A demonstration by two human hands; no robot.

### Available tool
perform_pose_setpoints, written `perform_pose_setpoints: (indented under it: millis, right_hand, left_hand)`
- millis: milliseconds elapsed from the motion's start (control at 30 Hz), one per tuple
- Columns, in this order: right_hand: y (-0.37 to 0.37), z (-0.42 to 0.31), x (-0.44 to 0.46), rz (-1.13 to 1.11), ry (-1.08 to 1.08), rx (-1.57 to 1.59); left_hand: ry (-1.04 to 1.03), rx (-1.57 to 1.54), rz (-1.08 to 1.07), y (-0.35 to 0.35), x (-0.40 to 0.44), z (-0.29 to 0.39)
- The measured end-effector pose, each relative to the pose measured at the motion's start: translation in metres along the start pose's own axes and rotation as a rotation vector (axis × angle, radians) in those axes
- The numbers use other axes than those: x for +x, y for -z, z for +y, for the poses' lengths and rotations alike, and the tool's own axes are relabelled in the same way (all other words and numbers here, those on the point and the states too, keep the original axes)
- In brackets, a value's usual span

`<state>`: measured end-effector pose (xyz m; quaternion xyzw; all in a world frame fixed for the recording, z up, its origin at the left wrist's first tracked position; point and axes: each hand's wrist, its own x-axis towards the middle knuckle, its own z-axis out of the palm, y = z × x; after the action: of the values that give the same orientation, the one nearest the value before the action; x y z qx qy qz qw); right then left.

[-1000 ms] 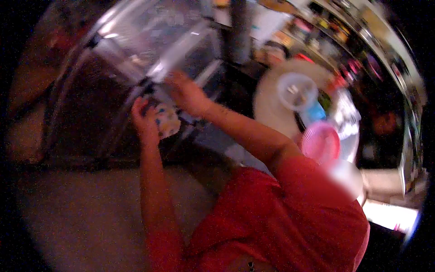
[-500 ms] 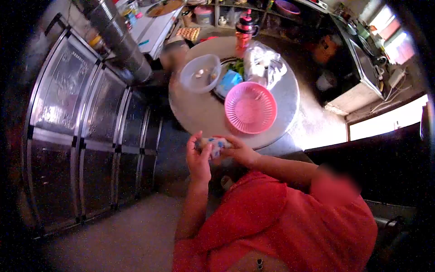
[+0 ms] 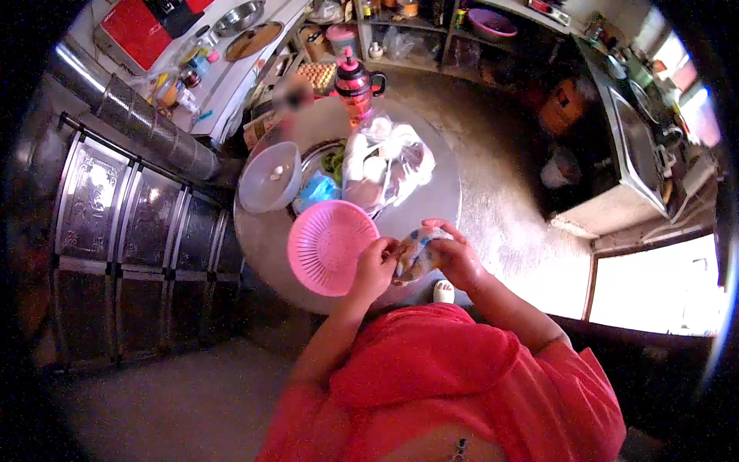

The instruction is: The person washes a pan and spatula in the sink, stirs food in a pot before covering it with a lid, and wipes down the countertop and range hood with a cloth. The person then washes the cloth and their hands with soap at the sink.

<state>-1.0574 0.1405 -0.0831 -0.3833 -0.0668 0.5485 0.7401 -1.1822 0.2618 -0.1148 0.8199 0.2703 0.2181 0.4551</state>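
Observation:
A small clear plastic bag (image 3: pixel 416 252) with blue marks and something brownish inside is held between my two hands, in front of my body. My left hand (image 3: pixel 375 268) pinches its left edge with the fingertips. My right hand (image 3: pixel 460 260) wraps round its right side. What exactly the bag contains, I cannot make out. Just left of my left hand stands a pink slotted plastic basket (image 3: pixel 332 250) on the round table (image 3: pixel 265 258). Behind the basket lies a light-blue packet (image 3: pixel 317 192), beside green vegetables (image 3: pixel 332 163) on a tray.
A translucent bowl (image 3: pixel 269 179) with small white pieces stands at the table's left. Behind the basket is a clear bag of white items (image 3: pixel 385 165), with a red-and-black drinking bottle (image 3: pixel 356 88) at the far edge. Metal cabinet doors (image 3: pixel 138 200) are left, a counter (image 3: pixel 623 154) right.
My view has turned, and the table sits further left in it. My hands, still holding the bag, have moved from the basket's near left to its right side. The bag's brownish contents now show.

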Motion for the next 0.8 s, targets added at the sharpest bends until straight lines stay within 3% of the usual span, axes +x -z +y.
perform_pose_setpoints:
  millis: [100,133,200,267,300,333,367,400,467,500,533,567,600,633,667,733,767,800]
  right_hand:
    - [0.065,-0.061,-0.009,0.028,0.004,-0.087]
    - [0.088,-0.075,-0.010,0.141,0.007,-0.250]
    - [0.116,-0.102,-0.010,0.209,0.182,-0.326]
    - [0.120,-0.134,-0.006,0.268,0.221,-0.176]
    - [0.121,-0.148,-0.002,0.181,0.222,-0.095]
    - [0.122,-0.158,0.003,0.098,0.220,-0.014]
    - [0.129,-0.159,0.015,-0.004,0.275,0.075]
    - [0.133,-0.162,0.021,-0.021,0.107,0.267]
    - [0.146,-0.171,0.036,0.023,-0.038,0.519]
    - [0.157,-0.178,0.049,-0.003,-0.046,0.492]
    - [0.167,-0.184,0.063,0.064,0.064,0.235]
    - [0.174,-0.189,0.078,0.130,0.174,-0.021]
    - [0.175,-0.195,0.092,0.201,0.287,-0.273]
    - [0.164,-0.213,0.105,0.169,0.485,-0.537]
    - [0.178,-0.209,0.125,0.185,0.635,-0.548]
    - [0.186,-0.244,0.154,0.152,0.898,-0.939]
    - [0.195,-0.268,0.171,0.033,1.022,-1.240]
    - [0.199,-0.288,0.179,-0.041,1.017,-1.333]
  left_hand:
    - [0.105,-0.116,-0.015,-0.062,0.035,0.026]
    - [0.094,-0.133,-0.032,-0.076,0.047,0.035]
    - [-0.083,-0.097,0.126,-0.114,0.071,0.038]
    - [0.058,-0.100,0.105,-0.151,0.085,0.056]
    - [0.122,-0.105,0.087,-0.165,0.095,0.063]
    - [0.695,-0.678,-0.207,-0.166,0.108,0.097]
    - [0.779,-1.114,-0.362,-0.185,0.118,0.101]
    - [0.836,-1.556,-0.524,-0.202,0.129,0.104]
    - [0.645,-1.435,-0.300,-0.221,0.155,0.131]
    - [0.653,-1.360,-0.224,-0.239,0.167,0.128]
    - [0.658,-1.287,-0.145,-0.256,0.180,0.124]
    - [0.608,-1.498,-0.283,-0.251,0.200,0.138]
    - [0.565,-1.523,-0.141,-0.245,0.219,0.155]
    - [0.563,-1.485,-0.079,-0.267,0.237,0.126]
    - [0.550,-1.454,-0.017,-0.291,0.260,0.101]
    - [0.659,-1.448,-0.166,-0.291,0.304,0.106]
    - [0.732,-1.525,-0.083,-0.302,0.327,0.107]
    - [0.814,-1.597,0.001,-0.312,0.348,0.109]
